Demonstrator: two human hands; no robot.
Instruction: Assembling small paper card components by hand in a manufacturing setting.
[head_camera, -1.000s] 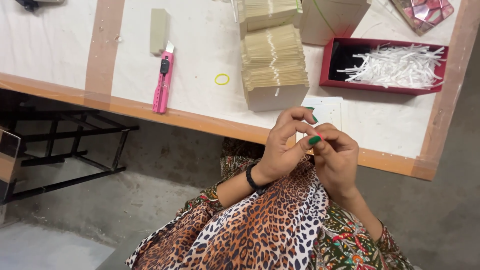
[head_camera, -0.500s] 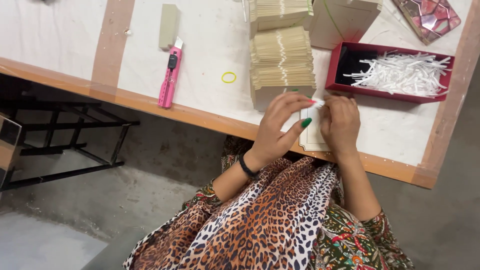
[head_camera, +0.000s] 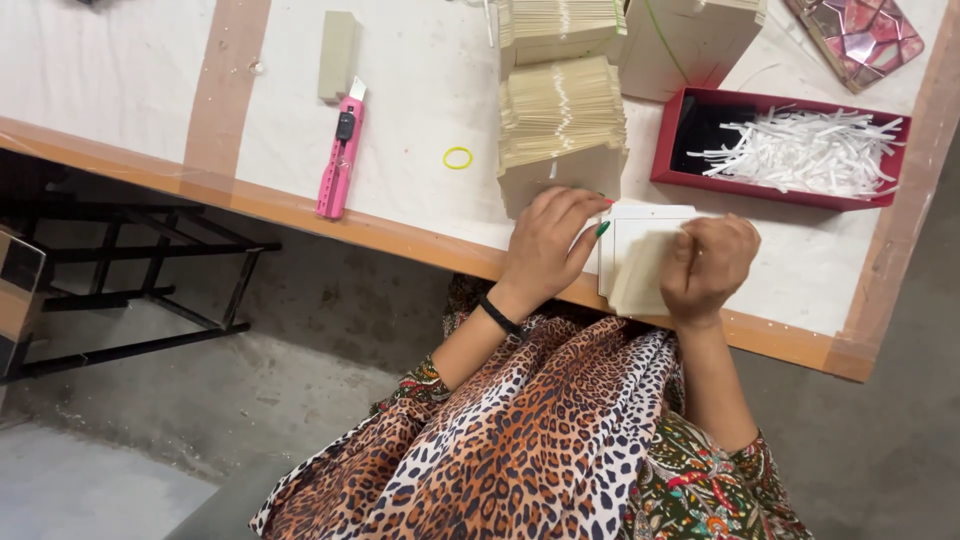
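Right hand (head_camera: 708, 268) is pinching a pale card piece (head_camera: 640, 275) in closed fingers over the white card sheet (head_camera: 640, 225) at the desk (head_camera: 420, 120) edge, while left hand (head_camera: 548, 245), fingers curled narrow, is steadying that sheet beside the card stack (head_camera: 560, 125).

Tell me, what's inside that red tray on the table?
The red tray holds a loose heap of white paper strips. Its left end shows a dark lining. Whatever lies beneath the strips is covered.

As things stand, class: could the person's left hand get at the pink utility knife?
Probably yes: the left hand rests at the table edge, and only bare tabletop lies between it and the pink utility knife.
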